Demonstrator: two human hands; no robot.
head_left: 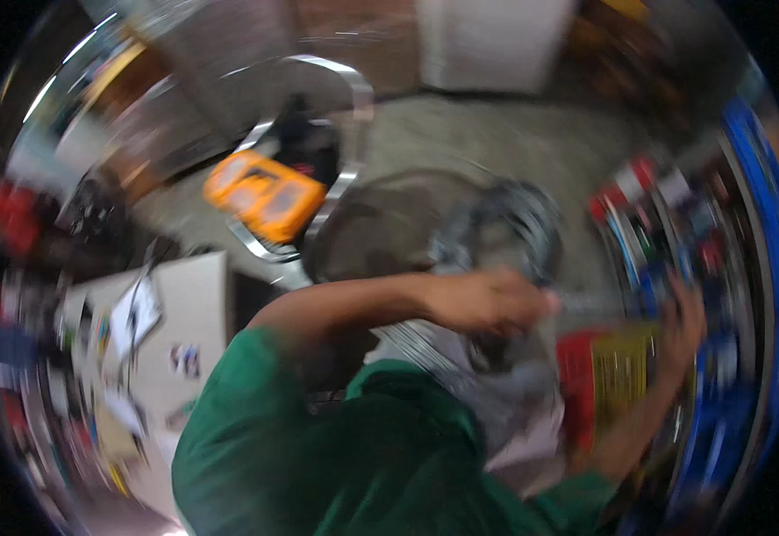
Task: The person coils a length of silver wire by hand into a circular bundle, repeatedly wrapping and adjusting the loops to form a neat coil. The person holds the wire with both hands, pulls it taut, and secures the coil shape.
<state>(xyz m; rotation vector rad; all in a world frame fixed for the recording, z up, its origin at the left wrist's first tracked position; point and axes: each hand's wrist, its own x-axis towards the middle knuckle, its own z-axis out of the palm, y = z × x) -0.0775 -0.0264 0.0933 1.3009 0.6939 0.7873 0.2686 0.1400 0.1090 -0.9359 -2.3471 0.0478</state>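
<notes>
The whole picture is smeared by motion. My left hand [495, 302] is closed in front of my body, the forearm crossing from the left; what it holds, if anything, I cannot make out. A faint see-through strip [599, 304] shows between my two hands. Out to the right, my right hand [682, 323] is raised beside the shelf goods, its fingers seemingly stretched apart. Below my left hand lies crumpled clear plastic [510, 402]. A red and yellow printed panel [623, 380] stands next to my right forearm.
A grey coil [537, 223] of cable or hose lies ahead on the floor. Further left is an orange plastic object [269, 192] by a curved shiny metal frame [353, 85]. A pale table [197, 308] with papers stands left; a blue-edged shelf [756, 170] holds small packages right.
</notes>
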